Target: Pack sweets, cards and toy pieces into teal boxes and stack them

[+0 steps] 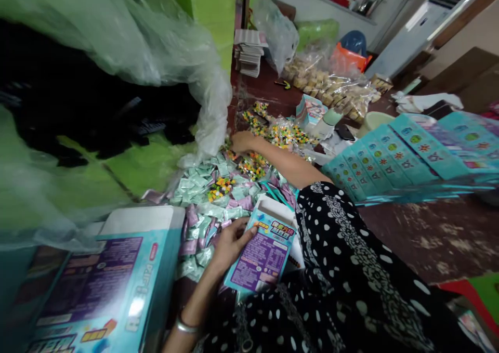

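Cluttered with packaging, a dark red bench (429,238) fills a workroom where a person in a black dotted garment sits at work. Nearest, at lower left, lies a large teal box (101,290) with a purple printed panel. Just beside it the left hand (230,244), a bangle on its wrist, closes on the edge of a small teal and purple carton (263,257), thumb on its printed face, the open flap turned away toward the pile. Beyond the carton spreads a heap of pale green and pink sachets (206,197). Farther out, the right hand (244,141) reaches across the heap and rests, fingers curled, on clear packets of coloured pieces (273,134); whether it grips one cannot be made out. To the right, flattened teal cartons (397,160) lie fanned in a row. Clear plastic sheeting (148,46) hangs at left, and bagged goods (335,88) sit at the far end.
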### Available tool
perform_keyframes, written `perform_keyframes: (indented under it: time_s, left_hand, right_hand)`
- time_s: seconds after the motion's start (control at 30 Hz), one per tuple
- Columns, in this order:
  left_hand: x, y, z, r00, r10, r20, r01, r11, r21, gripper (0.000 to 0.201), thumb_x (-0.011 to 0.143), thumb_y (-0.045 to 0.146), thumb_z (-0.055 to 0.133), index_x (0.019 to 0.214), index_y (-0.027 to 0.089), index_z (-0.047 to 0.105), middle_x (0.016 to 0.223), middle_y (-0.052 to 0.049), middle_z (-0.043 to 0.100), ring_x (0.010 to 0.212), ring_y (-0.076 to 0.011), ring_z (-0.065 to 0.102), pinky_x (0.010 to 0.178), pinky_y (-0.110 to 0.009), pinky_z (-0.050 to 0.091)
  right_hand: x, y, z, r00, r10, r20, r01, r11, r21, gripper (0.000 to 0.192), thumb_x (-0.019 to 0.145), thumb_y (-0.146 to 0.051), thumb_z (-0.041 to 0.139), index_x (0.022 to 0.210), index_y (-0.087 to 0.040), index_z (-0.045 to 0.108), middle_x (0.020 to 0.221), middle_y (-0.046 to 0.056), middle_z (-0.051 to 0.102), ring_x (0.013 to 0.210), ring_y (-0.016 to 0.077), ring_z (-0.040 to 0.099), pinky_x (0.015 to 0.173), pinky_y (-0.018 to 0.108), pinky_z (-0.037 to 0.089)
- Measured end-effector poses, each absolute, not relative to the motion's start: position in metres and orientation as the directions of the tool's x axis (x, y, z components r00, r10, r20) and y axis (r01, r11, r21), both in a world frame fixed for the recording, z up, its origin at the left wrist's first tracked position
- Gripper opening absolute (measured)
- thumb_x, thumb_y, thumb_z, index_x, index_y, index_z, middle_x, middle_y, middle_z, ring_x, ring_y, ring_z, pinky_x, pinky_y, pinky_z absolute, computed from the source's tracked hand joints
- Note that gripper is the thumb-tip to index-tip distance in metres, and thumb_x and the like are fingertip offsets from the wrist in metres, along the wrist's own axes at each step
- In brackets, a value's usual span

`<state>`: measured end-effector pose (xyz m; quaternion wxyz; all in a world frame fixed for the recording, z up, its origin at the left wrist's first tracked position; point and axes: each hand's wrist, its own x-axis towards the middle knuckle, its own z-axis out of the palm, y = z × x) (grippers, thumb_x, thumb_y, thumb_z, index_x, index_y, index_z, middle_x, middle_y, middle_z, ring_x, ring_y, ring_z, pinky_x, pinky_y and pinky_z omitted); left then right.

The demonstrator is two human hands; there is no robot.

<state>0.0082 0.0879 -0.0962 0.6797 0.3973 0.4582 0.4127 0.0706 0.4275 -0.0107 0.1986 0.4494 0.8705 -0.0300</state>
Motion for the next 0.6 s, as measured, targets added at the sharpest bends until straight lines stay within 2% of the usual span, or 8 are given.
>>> perform_keyframes:
  time_s: [0.17, 0.23, 0.3, 0.37, 0.47, 0.5, 0.53, 0.6]
  left_hand:
    - [0.008, 0.085, -0.090, 0.179, 0.934, -0.309, -0.215, 0.343, 0.914, 0.078, 0.076, 0.081, 0.093, 0.116, 0.014, 0.081, 0.102, -0.014, 0.088, 0.091, -0.0316, 0.082, 0.082, -0.037, 0.061]
    - [0.010, 0.082, -0.084, 0.170, 0.939, -0.298, -0.231, 0.332, 0.915, 0.080, 0.076, 0.081, 0.093, 0.117, 0.013, 0.080, 0.103, -0.015, 0.088, 0.089, -0.0315, 0.083, 0.080, -0.037, 0.062]
    - [0.012, 0.077, -0.075, 0.156, 0.949, -0.274, -0.220, 0.304, 0.927, 0.079, 0.079, 0.079, 0.092, 0.120, 0.013, 0.079, 0.107, -0.016, 0.088, 0.095, -0.0339, 0.084, 0.083, -0.039, 0.064]
    - [0.012, 0.074, -0.063, 0.129, 0.963, -0.236, -0.170, 0.256, 0.952, 0.076, 0.083, 0.077, 0.089, 0.123, 0.014, 0.079, 0.113, -0.017, 0.088, 0.104, -0.0364, 0.085, 0.090, -0.042, 0.067]
    - [0.003, 0.073, -0.043, 0.056, 0.981, -0.187, -0.073, 0.191, 0.979, 0.076, 0.087, 0.077, 0.085, 0.129, 0.015, 0.080, 0.119, -0.017, 0.088, 0.109, -0.0378, 0.085, 0.097, -0.046, 0.069]
    - [-0.002, 0.073, -0.036, 0.025, 0.983, -0.181, -0.046, 0.182, 0.982, 0.077, 0.087, 0.078, 0.085, 0.131, 0.015, 0.080, 0.120, -0.017, 0.088, 0.108, -0.0379, 0.086, 0.096, -0.046, 0.069]
    - [-0.009, 0.073, -0.029, -0.013, 0.983, -0.182, -0.024, 0.181, 0.983, 0.077, 0.087, 0.079, 0.084, 0.131, 0.015, 0.080, 0.121, -0.016, 0.088, 0.108, -0.0381, 0.086, 0.095, -0.046, 0.070]
    - [-0.024, 0.072, -0.016, -0.114, 0.973, -0.199, 0.002, 0.200, 0.980, 0.079, 0.086, 0.081, 0.084, 0.130, 0.016, 0.082, 0.122, -0.016, 0.088, 0.108, -0.0385, 0.086, 0.091, -0.044, 0.072]
  right_hand:
    - [0.108, 0.359, -0.002, -0.524, 0.752, -0.399, 0.788, 0.607, 0.108, 0.053, 0.107, -0.030, 0.062, 0.156, -0.014, 0.073, 0.149, 0.024, 0.077, 0.142, 0.0406, 0.075, 0.110, 0.044, 0.065]
    - [0.123, 0.339, 0.003, -0.524, 0.743, -0.415, 0.787, 0.609, 0.097, 0.056, 0.110, -0.033, 0.060, 0.161, -0.012, 0.067, 0.147, 0.025, 0.078, 0.140, 0.0401, 0.076, 0.109, 0.044, 0.065]
    - [0.134, 0.331, 0.012, -0.532, 0.717, -0.450, 0.777, 0.625, 0.077, 0.061, 0.110, -0.042, 0.067, 0.162, -0.010, 0.065, 0.149, 0.025, 0.077, 0.139, 0.0386, 0.077, 0.109, 0.041, 0.065]
    - [0.143, 0.341, 0.024, -0.594, 0.637, -0.491, 0.741, 0.671, -0.026, 0.074, 0.104, -0.054, 0.080, 0.162, -0.009, 0.066, 0.156, 0.025, 0.073, 0.142, 0.0363, 0.076, 0.112, 0.037, 0.063]
    - [0.151, 0.393, 0.049, -0.749, 0.503, -0.432, 0.649, 0.689, -0.323, 0.076, 0.099, -0.060, 0.086, 0.156, -0.011, 0.071, 0.159, 0.021, 0.072, 0.143, 0.0323, 0.074, 0.117, 0.034, 0.059]
    - [0.154, 0.417, 0.057, -0.771, 0.524, -0.361, 0.636, 0.663, -0.395, 0.072, 0.101, -0.058, 0.085, 0.154, -0.012, 0.072, 0.157, 0.020, 0.074, 0.142, 0.0316, 0.075, 0.119, 0.035, 0.058]
    - [0.156, 0.443, 0.063, -0.755, 0.596, -0.274, 0.650, 0.628, -0.427, 0.071, 0.101, -0.057, 0.084, 0.155, -0.012, 0.071, 0.158, 0.020, 0.073, 0.143, 0.0318, 0.074, 0.121, 0.037, 0.057]
    - [0.162, 0.495, 0.069, -0.627, 0.772, -0.106, 0.735, 0.541, -0.410, 0.082, 0.099, -0.053, 0.086, 0.166, -0.012, 0.061, 0.167, 0.022, 0.065, 0.151, 0.0343, 0.068, 0.128, 0.044, 0.052]
